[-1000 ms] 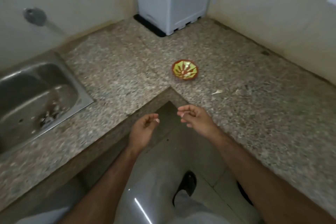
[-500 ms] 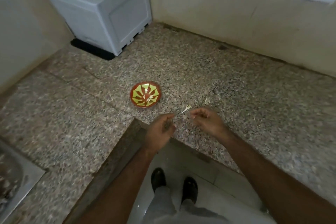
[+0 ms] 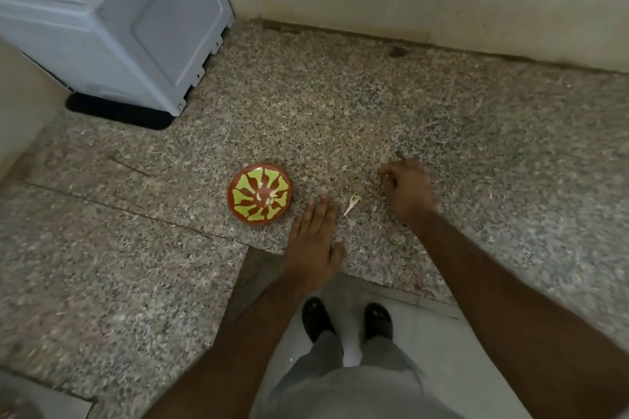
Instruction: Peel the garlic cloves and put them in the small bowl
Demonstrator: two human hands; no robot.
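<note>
Here, the speckled granite counter point(image 3: 374, 105) wrapped round its inner corner, with a grey-white appliance point(image 3: 112, 17) in the far-left corner. Your left hand point(image 3: 315, 241) lay flat, fingers straight and together, at the inner edge just beside the small red-and-yellow bowl point(image 3: 260, 196), which held a few peeled garlic cloves point(image 3: 272, 199). Your right hand point(image 3: 406, 189) had curled fingers; what they held, I cannot tell. A garlic skin scrap point(image 3: 351, 203) lay between your hands.

Dim, flat indoor light; soft shadows. Wide-angle bending at edges. Motion blur on right hand point(image 3: 406, 192), lower-left corner.
</note>
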